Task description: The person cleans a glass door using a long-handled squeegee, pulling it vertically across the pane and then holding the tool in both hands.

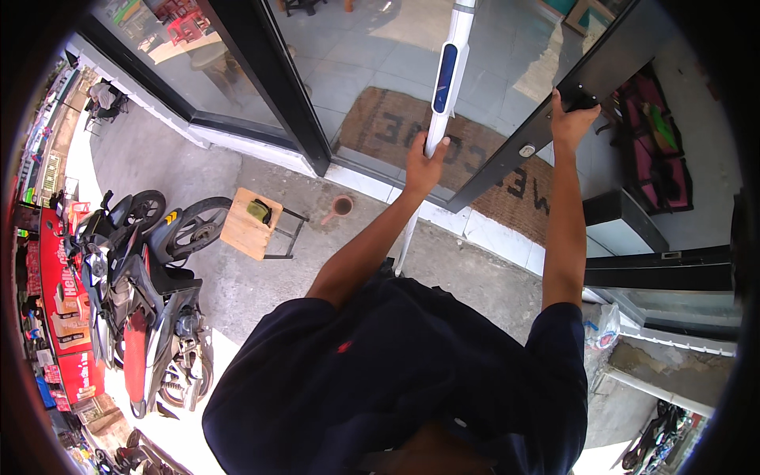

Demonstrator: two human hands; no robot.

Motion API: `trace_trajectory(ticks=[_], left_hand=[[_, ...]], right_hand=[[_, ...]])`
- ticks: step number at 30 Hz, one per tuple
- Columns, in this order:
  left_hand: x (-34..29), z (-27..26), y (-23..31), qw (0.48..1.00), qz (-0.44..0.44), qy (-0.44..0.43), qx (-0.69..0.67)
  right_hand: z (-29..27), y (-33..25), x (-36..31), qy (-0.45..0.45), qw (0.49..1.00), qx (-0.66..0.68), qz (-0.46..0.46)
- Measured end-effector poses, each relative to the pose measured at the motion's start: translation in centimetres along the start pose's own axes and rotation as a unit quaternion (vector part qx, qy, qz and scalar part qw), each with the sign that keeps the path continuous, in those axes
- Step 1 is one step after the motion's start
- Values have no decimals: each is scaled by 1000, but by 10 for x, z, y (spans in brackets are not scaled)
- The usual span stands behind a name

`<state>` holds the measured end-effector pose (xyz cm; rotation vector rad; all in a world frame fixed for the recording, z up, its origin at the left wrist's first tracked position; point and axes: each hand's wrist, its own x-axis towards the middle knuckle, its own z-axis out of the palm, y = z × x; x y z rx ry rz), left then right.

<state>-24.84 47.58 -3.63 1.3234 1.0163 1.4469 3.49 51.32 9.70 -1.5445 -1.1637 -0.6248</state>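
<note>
My left hand (pixel 426 169) is wrapped around a long white pole (pixel 436 131) that has a dark blue oval panel on its thicker part. Its upper end runs out of the picture, and its lower end drops toward my body, where my shirt hides it. Farther right, my right hand (pixel 571 127) grips the black-framed glass door (pixel 503 157) by something dark at its edge; the exact part is mostly covered. A round lock sits on the frame beside that hand. Behind the glass lies a brown lettered doormat (pixel 388 119) on grey tiles.
A wooden-topped stool (pixel 245 229) with a green item on it stands left, next to a reddish dipper (pixel 341 207). Parked motorcycles (pixel 150 293) line the left side. A white-tiled doorstep (pixel 360 184) edges the entrance. At lower right hangs a plastic bag (pixel 603 326).
</note>
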Motion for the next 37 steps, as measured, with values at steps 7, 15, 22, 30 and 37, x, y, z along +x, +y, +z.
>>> trace_trajectory(ticks=[7, 15, 22, 30, 37], left_hand=[[7, -52, 18, 999, -48, 11, -5], [28, -110, 14, 999, -14, 28, 30], [42, -139, 18, 999, -20, 24, 37], [73, -130, 45, 1000, -4, 11, -7], [77, -117, 64, 996, 54, -64, -38]], right_hand=[[6, 29, 4, 5, 999, -47, 2], [7, 23, 3, 34, 999, -30, -5], [0, 7, -10, 45, 989, -143, 20], [37, -228, -89, -195, 929, 261, 173], [74, -301, -107, -289, 847, 373, 246]])
